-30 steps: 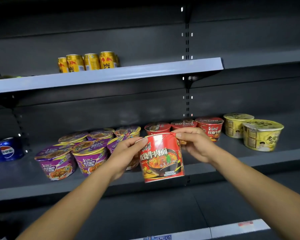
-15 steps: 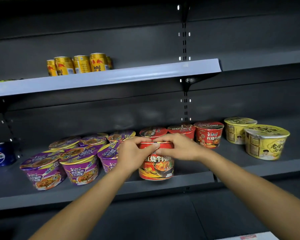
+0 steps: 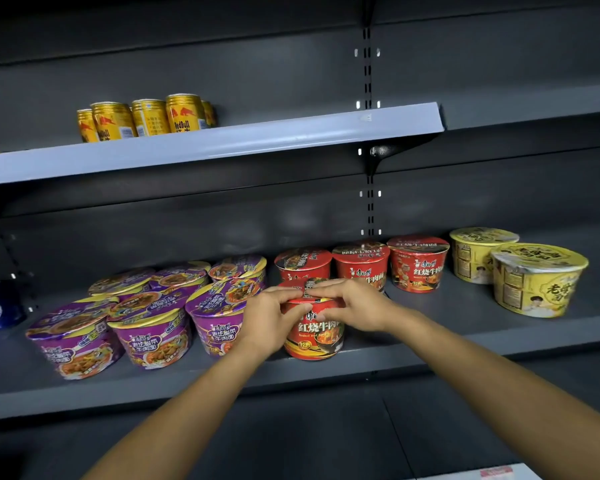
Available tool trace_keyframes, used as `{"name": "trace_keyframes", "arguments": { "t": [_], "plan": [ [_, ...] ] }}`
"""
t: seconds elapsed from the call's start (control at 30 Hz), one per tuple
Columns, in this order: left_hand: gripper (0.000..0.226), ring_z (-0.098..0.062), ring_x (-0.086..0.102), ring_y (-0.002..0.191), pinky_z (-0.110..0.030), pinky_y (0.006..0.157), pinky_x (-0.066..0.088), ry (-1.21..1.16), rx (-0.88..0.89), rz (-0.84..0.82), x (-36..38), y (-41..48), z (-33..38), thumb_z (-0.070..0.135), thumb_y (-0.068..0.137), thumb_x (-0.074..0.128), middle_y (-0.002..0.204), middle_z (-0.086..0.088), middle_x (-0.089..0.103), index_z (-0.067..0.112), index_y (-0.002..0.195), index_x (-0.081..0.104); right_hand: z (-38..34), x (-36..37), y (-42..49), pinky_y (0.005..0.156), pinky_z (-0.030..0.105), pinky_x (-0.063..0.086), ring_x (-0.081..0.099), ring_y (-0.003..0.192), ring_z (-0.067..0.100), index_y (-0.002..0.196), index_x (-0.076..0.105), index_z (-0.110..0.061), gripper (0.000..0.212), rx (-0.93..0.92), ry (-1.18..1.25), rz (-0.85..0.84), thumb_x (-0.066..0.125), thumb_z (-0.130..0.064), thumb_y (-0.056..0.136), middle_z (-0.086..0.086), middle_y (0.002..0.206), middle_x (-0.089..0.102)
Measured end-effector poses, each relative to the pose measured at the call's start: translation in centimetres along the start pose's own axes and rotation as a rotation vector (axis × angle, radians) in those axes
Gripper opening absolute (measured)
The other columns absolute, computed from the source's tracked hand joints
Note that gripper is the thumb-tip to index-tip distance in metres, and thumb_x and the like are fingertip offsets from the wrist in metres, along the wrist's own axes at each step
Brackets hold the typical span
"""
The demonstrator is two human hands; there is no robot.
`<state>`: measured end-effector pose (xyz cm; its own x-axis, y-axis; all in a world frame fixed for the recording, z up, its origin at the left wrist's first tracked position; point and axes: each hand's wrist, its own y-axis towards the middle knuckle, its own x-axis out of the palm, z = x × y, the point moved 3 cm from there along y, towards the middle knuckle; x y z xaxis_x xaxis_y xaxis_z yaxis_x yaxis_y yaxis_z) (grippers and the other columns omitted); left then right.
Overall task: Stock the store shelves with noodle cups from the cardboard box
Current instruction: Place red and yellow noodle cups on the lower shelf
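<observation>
At the near edge of the middle shelf (image 3: pixel 447 336), the red noodle cup (image 3: pixel 317 336) stands in front of the other red cups (image 3: pixel 418 265), flavours kept together. My left hand (image 3: pixel 269 322) and right hand (image 3: pixel 355 308) both grip its rim, I reckon to square the label outward

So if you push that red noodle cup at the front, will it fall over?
Pushed low, the red noodle cup would probably just slide; it stands flat on the shelf. Pushed near its top it might tip, being wider there than at the base. Its shiny wrap looks slippery.
</observation>
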<state>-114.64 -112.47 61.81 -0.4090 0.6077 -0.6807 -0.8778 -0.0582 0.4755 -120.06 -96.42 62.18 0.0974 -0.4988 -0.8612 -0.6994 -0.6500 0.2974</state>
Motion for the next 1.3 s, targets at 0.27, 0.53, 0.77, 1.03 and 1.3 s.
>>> {"name": "trace_keyframes", "arguments": {
  "t": [0.27,0.53,0.77,1.03,1.3],
  "plan": [
    [0.038,-0.013,0.055,0.114,-0.02,0.096,0.041,0.093,0.032,-0.021,0.3,0.5,-1.1,0.034,0.086,0.067,0.126,0.0,0.061,0.021,0.121,0.064,0.5,0.7,1.3,0.106,0.019,0.027,0.037,0.135,0.011,0.136,0.05,-0.024,0.057,0.015,0.018,0.022,0.07,-0.029,0.084,-0.003,0.146,0.044],
    [0.054,-0.02,0.047,0.127,-0.031,0.106,0.037,0.411,0.027,-0.066,0.0,1.1,-2.8,0.044,0.084,0.066,0.139,-0.003,0.052,0.021,0.132,0.055,1.5,1.7,1.9,0.115,0.029,0.024,0.032,0.139,0.012,0.136,0.05,-0.026,0.057,0.026,0.029,0.004,0.072,-0.024,0.083,-0.003,0.148,0.041],
    [0.056,-0.019,0.036,0.13,-0.032,0.109,0.031,0.559,0.122,-0.112,-0.5,1.8,-3.2,0.051,0.085,0.06,0.139,0.002,0.048,0.024,0.134,0.051,1.6,1.5,2.1,0.11,0.019,0.019,0.032,0.138,0.01,0.135,0.051,-0.025,0.057,0.035,0.04,-0.006,0.073,-0.024,0.082,-0.004,0.148,0.041],
    [0.066,-0.019,0.035,0.136,-0.034,0.112,0.03,0.553,0.072,-0.219,-0.4,1.9,-3.9,0.051,0.088,0.056,0.147,-0.002,0.041,0.023,0.144,0.035,1.2,1.5,2.2,0.11,0.023,0.024,0.034,0.137,0.011,0.135,0.052,-0.024,0.058,0.037,0.002,0.004,0.073,-0.025,0.081,-0.003,0.146,0.043],
    [0.07,-0.021,0.037,0.135,-0.033,0.11,0.032,0.552,0.068,-0.261,-0.4,2.4,-3.7,0.057,0.087,0.053,0.147,-0.005,0.042,0.02,0.144,0.036,1.0,1.3,2.3,0.109,0.025,0.029,0.036,0.136,0.013,0.136,0.051,-0.023,0.059,0.056,-0.023,-0.01,0.073,-0.027,0.082,-0.003,0.146,0.043]
  ]
}}
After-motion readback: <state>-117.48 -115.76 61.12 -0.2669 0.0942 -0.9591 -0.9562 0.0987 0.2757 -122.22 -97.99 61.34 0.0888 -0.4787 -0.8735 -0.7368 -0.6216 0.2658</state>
